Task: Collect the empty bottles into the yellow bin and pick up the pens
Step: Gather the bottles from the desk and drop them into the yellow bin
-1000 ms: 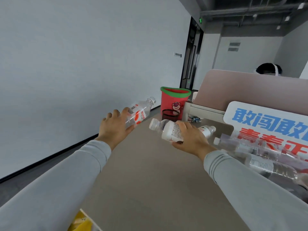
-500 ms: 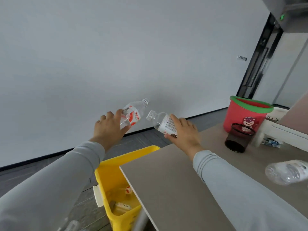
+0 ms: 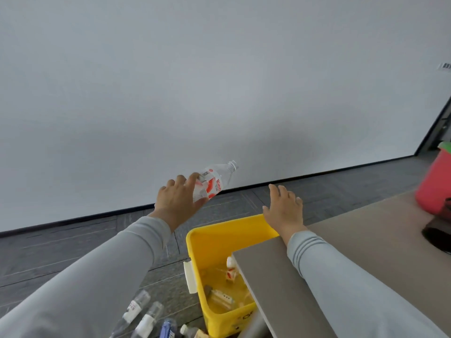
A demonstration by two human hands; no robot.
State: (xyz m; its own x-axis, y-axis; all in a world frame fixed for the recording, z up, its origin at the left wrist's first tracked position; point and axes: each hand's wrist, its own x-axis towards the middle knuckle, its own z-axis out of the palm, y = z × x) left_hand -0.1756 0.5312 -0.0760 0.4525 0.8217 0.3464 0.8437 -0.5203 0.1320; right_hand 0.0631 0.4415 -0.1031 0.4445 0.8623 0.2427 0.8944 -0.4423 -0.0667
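Your left hand (image 3: pixel 179 201) was wrapped around a clear plastic bottle with a red-and-white label (image 3: pixel 211 183) — grip closed on its lower body, cap end tilted up and away toward the white wall (image 3: pixel 219 81). The bottle was in the air, up and left of the yellow bin (image 3: pixel 219 236), not over its opening.

Your right hand (image 3: pixel 284 209) was empty — fingers (image 3: pixel 275 191) spread flat, palm down, above the bin's far rim, near the corner of the grey surface (image 3: pixel 366 240). Grip wide, holding nothing.

The bin stood on the dark floor (image 3: pixel 61 252) tight against the surface's edge, which hid part of its opening. Inside lay several bottles (image 3: pixel 223 297), one with a red-marked label (image 3: pixel 230 274); exact count I couldn't tell. A white handle (image 3: pixel 189 276) stuck out on its left side.

More capped clear bottles (image 3: pixel 140 313) lay on the floor left of the bin, at the frame bottom. A red bucket with a green rim (image 3: pixel 434 189) sat on the surface at the far right, partly cut off.
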